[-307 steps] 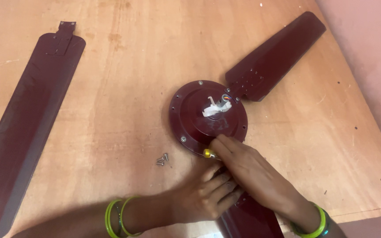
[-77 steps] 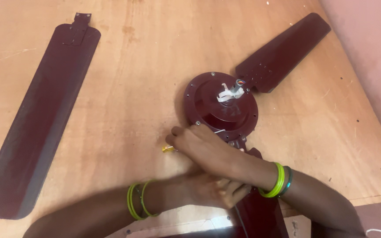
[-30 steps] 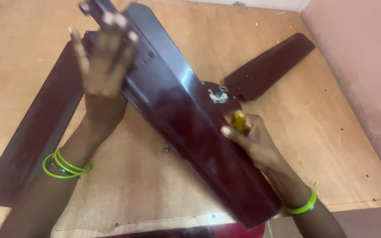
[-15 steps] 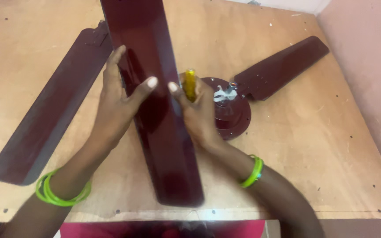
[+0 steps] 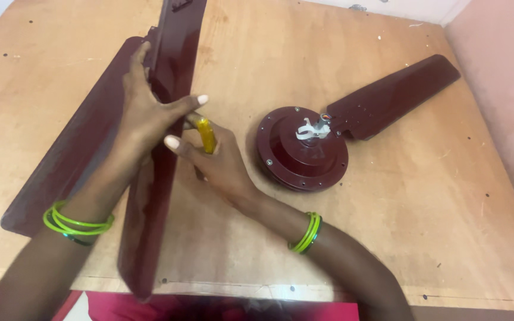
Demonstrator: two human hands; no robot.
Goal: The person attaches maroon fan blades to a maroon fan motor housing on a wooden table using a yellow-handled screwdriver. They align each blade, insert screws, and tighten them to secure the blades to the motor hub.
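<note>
Two hands [image 5: 150, 113] grip a loose maroon fan blade [image 5: 162, 148] over plywood.
Right fingers [image 5: 215, 160] clamp a yellow-handled screwdriver [image 5: 206, 135]; one blade [image 5: 391, 95] remains bolted at the motor hub's [image 5: 301, 148] two o'clock.

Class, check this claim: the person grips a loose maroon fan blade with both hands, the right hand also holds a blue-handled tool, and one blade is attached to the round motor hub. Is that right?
Not quite. In the head view the tool in the right hand has a yellow handle, not blue. The rest stands: the left hand and right hand grip the loose fan blade, and one blade is attached to the motor hub.
</note>
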